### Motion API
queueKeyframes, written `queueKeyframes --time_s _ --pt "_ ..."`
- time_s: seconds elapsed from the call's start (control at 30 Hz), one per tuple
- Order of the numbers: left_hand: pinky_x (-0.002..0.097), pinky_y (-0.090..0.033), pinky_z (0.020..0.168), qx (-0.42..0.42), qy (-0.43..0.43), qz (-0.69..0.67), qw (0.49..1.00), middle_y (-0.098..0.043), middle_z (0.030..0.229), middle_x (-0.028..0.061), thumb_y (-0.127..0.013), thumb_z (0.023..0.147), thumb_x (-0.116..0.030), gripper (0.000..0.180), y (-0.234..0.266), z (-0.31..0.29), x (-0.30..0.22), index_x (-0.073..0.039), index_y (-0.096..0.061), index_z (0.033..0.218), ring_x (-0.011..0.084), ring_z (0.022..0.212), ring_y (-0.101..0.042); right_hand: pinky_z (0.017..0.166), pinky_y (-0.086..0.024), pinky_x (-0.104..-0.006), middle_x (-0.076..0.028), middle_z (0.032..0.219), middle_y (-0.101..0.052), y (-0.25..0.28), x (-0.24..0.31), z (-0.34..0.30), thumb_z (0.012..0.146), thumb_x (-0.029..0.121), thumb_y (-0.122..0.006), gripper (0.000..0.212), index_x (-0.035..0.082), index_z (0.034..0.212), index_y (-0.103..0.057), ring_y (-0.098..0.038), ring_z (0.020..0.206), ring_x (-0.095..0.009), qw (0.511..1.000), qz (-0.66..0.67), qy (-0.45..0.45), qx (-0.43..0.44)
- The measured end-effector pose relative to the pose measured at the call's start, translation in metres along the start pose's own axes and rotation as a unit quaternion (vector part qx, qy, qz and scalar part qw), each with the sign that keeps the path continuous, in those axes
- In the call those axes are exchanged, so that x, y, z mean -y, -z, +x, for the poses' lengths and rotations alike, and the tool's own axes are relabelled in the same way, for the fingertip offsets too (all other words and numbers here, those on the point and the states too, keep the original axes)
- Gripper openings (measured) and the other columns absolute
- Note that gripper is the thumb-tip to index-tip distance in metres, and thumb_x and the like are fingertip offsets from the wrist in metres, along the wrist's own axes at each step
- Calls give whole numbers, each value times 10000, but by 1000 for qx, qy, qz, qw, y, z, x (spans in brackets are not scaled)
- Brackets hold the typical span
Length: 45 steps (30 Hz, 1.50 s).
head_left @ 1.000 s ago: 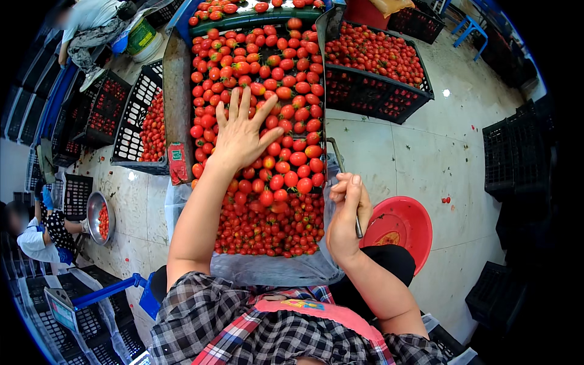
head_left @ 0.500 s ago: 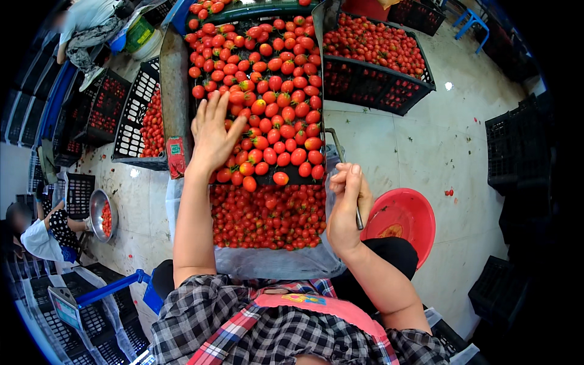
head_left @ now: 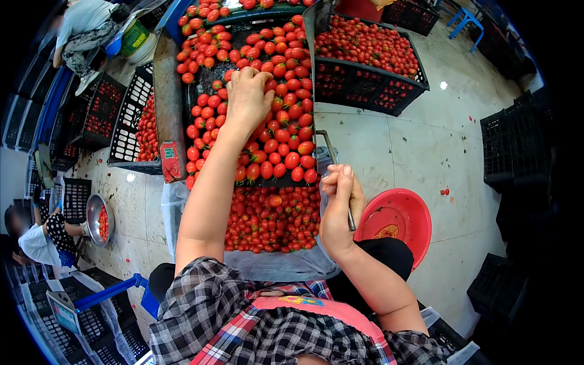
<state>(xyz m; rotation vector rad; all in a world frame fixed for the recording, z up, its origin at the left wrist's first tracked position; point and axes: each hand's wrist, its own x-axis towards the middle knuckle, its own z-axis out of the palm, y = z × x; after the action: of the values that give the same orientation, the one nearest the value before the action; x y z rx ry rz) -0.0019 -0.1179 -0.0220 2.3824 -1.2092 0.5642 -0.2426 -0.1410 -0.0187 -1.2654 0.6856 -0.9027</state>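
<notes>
My left hand [head_left: 248,100] reaches over a dark sloping tray [head_left: 210,73] covered with red cherry tomatoes [head_left: 283,134]. Its fingers bend down among them, with the thumb apart; the fingertips are partly hidden, and I see no tomato held. My right hand [head_left: 342,210] is closed round a thin bent metal rod [head_left: 329,146] at the tray's right side. Below the tray's near edge, more tomatoes [head_left: 271,219] lie in a container lined with clear plastic [head_left: 274,266], just in front of my lap.
Black crates [head_left: 371,88] of tomatoes stand on both sides of the tray. A red basin [head_left: 398,219] sits by my right knee. At the left are a metal bowl [head_left: 97,219] with tomatoes and two other people. Stacked black crates [head_left: 514,146] line the right.
My left hand has moved up and right across the tray, its spread fingers now bent. Tomatoes have shifted, baring dark tray surface near the top left. My right hand keeps hold of the rod.
</notes>
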Motion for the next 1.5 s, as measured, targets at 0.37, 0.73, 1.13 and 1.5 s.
queueKeyframes --time_s 0.37,0.73,1.13,1.5 --pt "318 -507 717 -30 64 -250 966 -562 898 83 -745 649 37 343 22 -6 2 -42 -582 940 210 825 -594 657 -399 -247 -15 773 -580 1 -1 0 1013 262 -419 353 8 835 -586 -457 690 -82 1000 9 5 3" --pt "266 -502 720 4 104 -316 943 -603 968 49 -764 741 -65 273 35 -10 6 -35 -626 975 138 827 -590 664 -404 -246 -17 780 -581 0 0 0 1015 254 -415 361 3 817 -584 -462 692 -83 1000 14 -2 -3" --pt "349 -484 762 189 51 -183 963 -639 961 80 -696 810 -197 264 67 -42 -5 -61 -653 1031 210 897 -607 660 -405 -253 -28 826 -596 0 -1 1 1017 278 -406 396 15 779 -583 -467 699 -87 1000 9 -12 -8" --pt "289 -528 729 -147 245 -734 616 -634 1012 103 -594 911 -235 260 94 -17 68 -11 -593 1043 189 910 -621 657 -398 -247 -26 818 -593 -1 1 2 1017 285 -409 405 19 761 -576 -451 688 -81 1000 29 8 -5"
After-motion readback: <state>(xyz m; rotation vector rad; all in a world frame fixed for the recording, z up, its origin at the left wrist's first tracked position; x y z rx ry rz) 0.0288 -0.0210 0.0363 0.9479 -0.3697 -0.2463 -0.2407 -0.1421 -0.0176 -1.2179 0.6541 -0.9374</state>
